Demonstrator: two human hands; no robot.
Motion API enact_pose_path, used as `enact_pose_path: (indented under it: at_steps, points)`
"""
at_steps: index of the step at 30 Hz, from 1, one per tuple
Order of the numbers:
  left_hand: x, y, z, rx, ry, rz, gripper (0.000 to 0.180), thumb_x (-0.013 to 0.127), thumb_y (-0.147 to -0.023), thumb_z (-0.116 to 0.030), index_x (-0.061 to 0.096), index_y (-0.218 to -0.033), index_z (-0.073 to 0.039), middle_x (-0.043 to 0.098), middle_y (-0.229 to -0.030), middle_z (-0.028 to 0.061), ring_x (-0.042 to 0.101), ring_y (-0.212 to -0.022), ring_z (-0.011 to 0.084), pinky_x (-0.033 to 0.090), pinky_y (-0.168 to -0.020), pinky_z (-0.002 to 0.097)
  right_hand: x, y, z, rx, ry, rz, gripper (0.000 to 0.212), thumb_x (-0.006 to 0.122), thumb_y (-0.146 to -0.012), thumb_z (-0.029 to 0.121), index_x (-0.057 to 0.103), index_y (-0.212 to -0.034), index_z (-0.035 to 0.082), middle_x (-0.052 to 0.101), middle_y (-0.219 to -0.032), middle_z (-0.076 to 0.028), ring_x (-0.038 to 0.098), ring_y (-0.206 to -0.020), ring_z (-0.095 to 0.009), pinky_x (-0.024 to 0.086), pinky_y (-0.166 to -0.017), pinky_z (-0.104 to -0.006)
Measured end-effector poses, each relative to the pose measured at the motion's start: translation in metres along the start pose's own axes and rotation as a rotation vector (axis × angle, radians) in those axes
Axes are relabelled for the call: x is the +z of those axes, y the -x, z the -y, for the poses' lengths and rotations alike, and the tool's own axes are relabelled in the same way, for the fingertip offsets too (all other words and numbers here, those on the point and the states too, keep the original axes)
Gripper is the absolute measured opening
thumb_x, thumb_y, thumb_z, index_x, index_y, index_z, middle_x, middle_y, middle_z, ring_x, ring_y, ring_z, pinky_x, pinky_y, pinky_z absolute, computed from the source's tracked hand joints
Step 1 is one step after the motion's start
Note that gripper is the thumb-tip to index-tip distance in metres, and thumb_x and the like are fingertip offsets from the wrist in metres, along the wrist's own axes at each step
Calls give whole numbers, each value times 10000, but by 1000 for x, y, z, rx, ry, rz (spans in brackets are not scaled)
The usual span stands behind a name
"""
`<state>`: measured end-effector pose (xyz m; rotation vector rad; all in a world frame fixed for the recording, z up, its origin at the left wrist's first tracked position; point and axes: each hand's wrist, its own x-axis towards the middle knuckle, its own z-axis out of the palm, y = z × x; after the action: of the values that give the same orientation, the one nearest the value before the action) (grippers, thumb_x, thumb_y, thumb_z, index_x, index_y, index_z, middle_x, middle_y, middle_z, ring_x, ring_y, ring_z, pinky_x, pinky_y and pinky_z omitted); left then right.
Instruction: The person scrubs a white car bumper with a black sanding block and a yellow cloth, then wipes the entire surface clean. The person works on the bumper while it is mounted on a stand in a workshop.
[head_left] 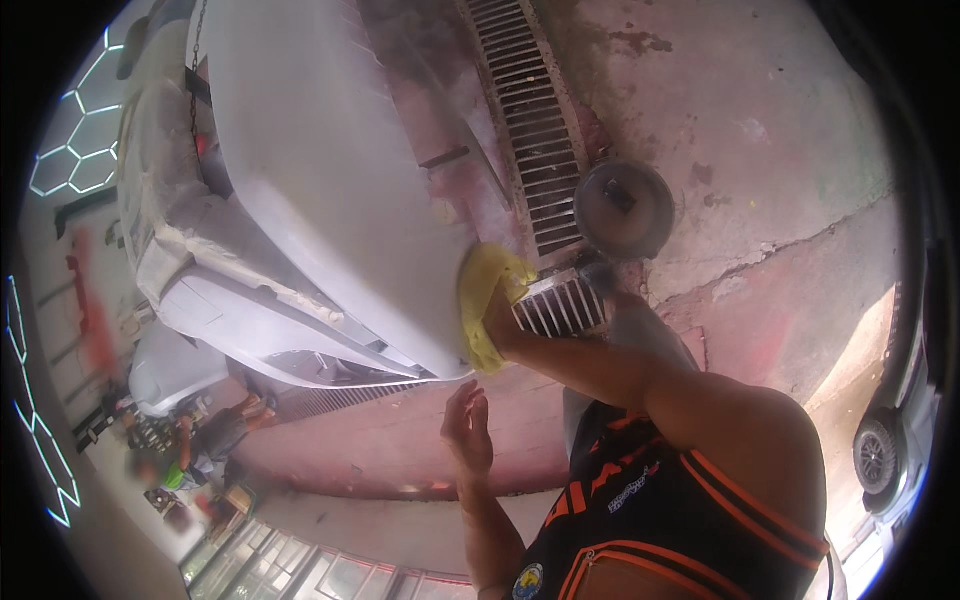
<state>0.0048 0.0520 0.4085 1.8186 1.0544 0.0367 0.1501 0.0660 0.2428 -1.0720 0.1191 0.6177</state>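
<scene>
My right hand (500, 312) presses a yellow cloth (485, 285) flat against the lower end of a pale, matte car body panel (320, 130). The cloth covers most of that hand and its fingers are hidden under it. My left hand (467, 428) hangs in the air just below the panel's lower corner, near the cloth. It holds nothing, and its fingers are loosely bent and a little apart. Beside the panel runs a narrow gap, then a second pale panel with an opening (300, 345).
A floor grate (525, 110) runs beside the panel over stained concrete. Near my foot stands a round grey object (625, 208). Covering sheet (165, 200) drapes the car. Another person (225, 430) is at the far left; a parked car's wheel (876, 452) shows at right.
</scene>
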Motion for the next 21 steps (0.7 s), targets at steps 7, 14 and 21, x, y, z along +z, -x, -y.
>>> enact_pose_path:
  at_steps: [7, 14, 21]
  points:
    - [-36, -23, -49, 161, 56, 1, 287, 616, -1007, -152, 635, -1229, 28, 688, -1082, 114, 641, -910, 151, 504, -767, 276, 62, -45, 159, -488, 387, 167, 656, 700, -877, 299, 464, -1430, 36, 282, -1532, -310, 254, -1440, -501, 236, -1163, -619]
    - [-69, 21, 51, 138, 100, 145, 312, 641, -1005, -230, 649, -1204, 10, 704, -1076, 114, 678, -928, 169, 489, -708, 274, 41, 59, 53, -852, 824, -8, 751, 722, -812, 363, 462, -1442, 48, 282, -1535, -309, 252, -1442, -520, 227, -1134, -695]
    - [-120, 86, 161, -100, -69, 283, 328, 616, -1013, -236, 647, -1218, 18, 713, -1087, 125, 697, -922, 196, 512, -722, 293, 7, 113, -197, -427, 544, -451, 595, 577, -928, 373, 475, -1429, 68, 343, -1505, -278, 339, -1387, -487, 277, -1162, -597]
